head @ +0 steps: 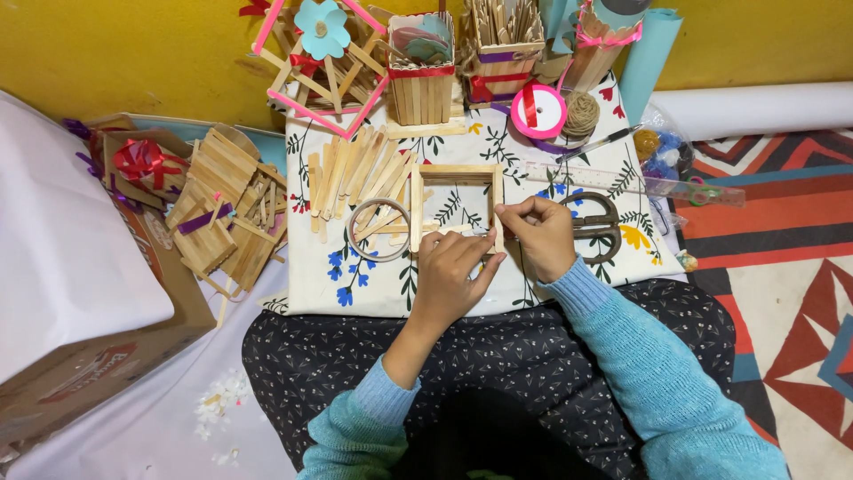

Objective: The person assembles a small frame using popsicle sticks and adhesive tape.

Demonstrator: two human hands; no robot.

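Covering the lap, a floral cloth [569, 267] bears everything. At its middle lies a square craft-stick frame [455, 206], with loose craft sticks [355, 173] and a tape roll [378, 229] to its left. The left hand [451, 276] presses the frame's near edge, fingers curled; the right hand [542, 233] pinches the near right corner, scissors [597, 222] just right.

White floral cloth [569, 267] spread over lap as work surface. On it: square stick frame [455, 206], loose pile of craft sticks [355, 173] to its left, tape roll [379, 229] by frame's left edge, scissors [597, 224] at right, clear ruler [622, 182] above them, pen [597, 144], pink ribbon spool [538, 110], twine ball [581, 112], stick-built boxes [421, 76] along far edge by yellow wall.
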